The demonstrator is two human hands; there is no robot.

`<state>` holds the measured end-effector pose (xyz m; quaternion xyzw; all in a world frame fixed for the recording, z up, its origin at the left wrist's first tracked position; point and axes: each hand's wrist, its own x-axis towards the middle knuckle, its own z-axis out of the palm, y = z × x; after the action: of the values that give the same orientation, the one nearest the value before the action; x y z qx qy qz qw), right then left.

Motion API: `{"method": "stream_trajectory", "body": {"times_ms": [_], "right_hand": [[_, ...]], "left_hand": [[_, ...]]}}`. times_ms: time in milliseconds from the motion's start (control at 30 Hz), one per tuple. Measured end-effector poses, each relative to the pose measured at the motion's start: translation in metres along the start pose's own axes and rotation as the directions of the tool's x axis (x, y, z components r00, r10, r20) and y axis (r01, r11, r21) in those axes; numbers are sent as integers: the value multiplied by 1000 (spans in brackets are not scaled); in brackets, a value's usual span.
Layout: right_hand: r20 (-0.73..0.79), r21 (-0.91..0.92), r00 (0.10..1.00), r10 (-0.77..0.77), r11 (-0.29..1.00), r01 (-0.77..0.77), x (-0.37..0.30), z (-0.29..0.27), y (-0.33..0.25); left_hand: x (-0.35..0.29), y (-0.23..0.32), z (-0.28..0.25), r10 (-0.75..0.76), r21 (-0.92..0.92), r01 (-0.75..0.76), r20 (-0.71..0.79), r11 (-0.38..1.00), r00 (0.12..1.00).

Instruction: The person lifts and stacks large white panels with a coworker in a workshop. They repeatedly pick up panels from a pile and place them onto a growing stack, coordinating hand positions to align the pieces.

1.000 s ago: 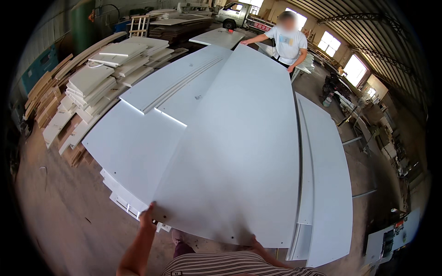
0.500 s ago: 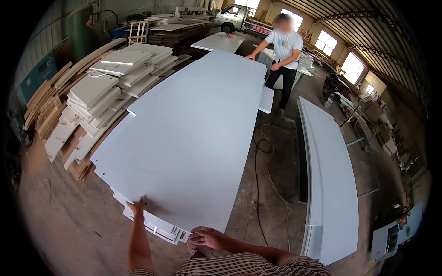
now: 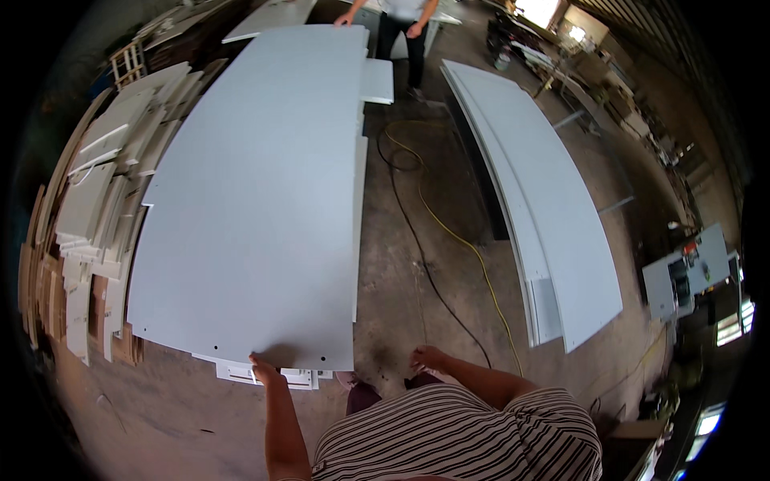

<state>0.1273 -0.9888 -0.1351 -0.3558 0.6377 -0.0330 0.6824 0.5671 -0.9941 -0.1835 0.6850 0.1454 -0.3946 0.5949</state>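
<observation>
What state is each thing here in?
Large panel: lying over other boards
Left hand: touching the panel's near edge
Right hand: off the panel, visibly empty
Yellow cable: uncoiled on the floor
Dark cable: partly looped, on the floor
Right-side panels: stacked
Pale boards: piled unevenly

Lg panel (image 3: 249,192) ctr-L, atop smaller panels (image 3: 301,381) poking out at near edge & far R side; board stack (image 3: 120,144) to its L, slatted frame (image 3: 127,66) behind that; another panel (image 3: 269,18) past far end; co-worker (image 3: 391,34) behind far end, 1 hand on edge; L hand (image 3: 263,369) at near edge, R hand (image 3: 429,359) off to R, apart from it; cables (image 3: 457,235) on floor (image 3: 393,272) btwn lg panel & R-side panel stack (image 3: 553,208)
</observation>
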Motion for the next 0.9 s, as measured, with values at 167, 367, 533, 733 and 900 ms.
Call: {"method": "stream_trajectory", "body": {"times_ms": [167,367,533,733,900], "right_hand": [[-88,105,996,-26,994,35,-37,-64,59],[-308,300,916,258,940,-164,-105,-151,204],[-351,514,808,473,819,-257,-83,-239,310],[-829,488,205,520,853,-186,-23,-376,454],[-839,536,-237,490,818,-209,-26,-488,607]], "left_hand": [[-4,32,-14,-33,-199,33,3,979,999],[85,16,-65,178,144,-283,496,948,850],[-72,-97,31,-152,700,-179,383,691,911],[-260,-247,91,-642,935,-347,314,79,700],[-330,-270,170,-819,548,-836,487,15,304]]}}
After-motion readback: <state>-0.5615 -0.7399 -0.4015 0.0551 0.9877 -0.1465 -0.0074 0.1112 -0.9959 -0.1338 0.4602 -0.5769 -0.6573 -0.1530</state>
